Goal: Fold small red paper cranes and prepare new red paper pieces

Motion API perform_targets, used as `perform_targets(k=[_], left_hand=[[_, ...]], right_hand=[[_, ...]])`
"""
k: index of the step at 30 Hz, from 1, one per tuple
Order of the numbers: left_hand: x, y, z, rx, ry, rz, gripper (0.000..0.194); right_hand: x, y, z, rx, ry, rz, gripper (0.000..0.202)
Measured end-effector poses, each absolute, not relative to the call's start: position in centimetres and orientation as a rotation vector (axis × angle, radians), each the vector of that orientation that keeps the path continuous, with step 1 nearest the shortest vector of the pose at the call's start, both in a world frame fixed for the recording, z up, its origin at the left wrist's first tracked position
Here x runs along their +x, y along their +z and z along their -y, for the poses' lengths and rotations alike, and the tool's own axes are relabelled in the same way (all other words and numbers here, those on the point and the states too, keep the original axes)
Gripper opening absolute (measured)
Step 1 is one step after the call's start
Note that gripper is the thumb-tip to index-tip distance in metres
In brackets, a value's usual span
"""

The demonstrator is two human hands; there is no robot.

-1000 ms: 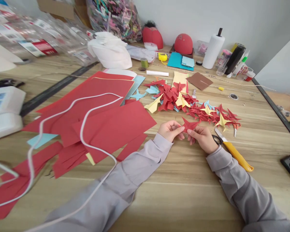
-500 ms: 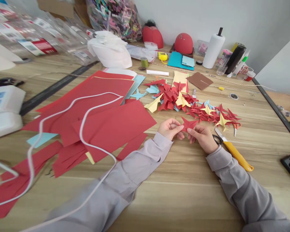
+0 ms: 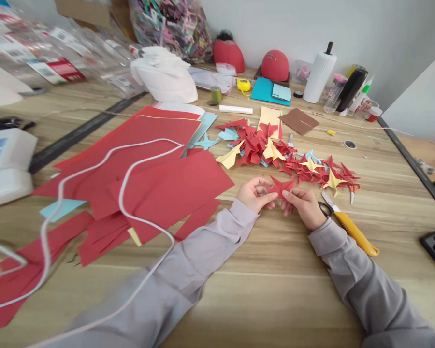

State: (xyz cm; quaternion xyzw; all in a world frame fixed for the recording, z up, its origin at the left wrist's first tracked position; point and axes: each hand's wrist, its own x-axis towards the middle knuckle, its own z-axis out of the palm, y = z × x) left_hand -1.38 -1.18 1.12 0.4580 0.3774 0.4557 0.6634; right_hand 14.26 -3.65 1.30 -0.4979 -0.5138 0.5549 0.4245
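Head view: the pile of folded paper shapes [image 3: 253, 145], red with some yellow and blue, lies on the wooden table [image 3: 257, 299]. Just on the near side of the pile, a red folded paper [image 3: 282, 186] with pointed tips is held up between two bare hands. The left hand [image 3: 254, 194] has its thumb and fingers closed on one side of it; the right hand [image 3: 306, 207] pinches the other side the same way, the thumbs close to each other. To the left of the pile are large red sheets [image 3: 177, 188], with a white cord [image 3: 125, 179] looping across them. On the near right side of the pile lies a yellow-handled cutter [image 3: 357, 234], beside a black loop [image 3: 325, 209] partly hidden by the right hand. Beyond the pile are a brown paper [image 3: 298, 121], a yellow tape measure [image 3: 243, 85] and a white bottle [image 3: 319, 77].
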Motion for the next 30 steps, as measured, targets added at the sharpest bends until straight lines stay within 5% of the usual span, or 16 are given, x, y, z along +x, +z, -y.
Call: perform_targets(k=[30], left_hand=[[-1.88, 0.93, 0.59, 1.034, 0.958, -0.766, 0.046]], right_hand=[[14.15, 1.24, 3.77, -1.173, 1.466, 1.292, 0.032]])
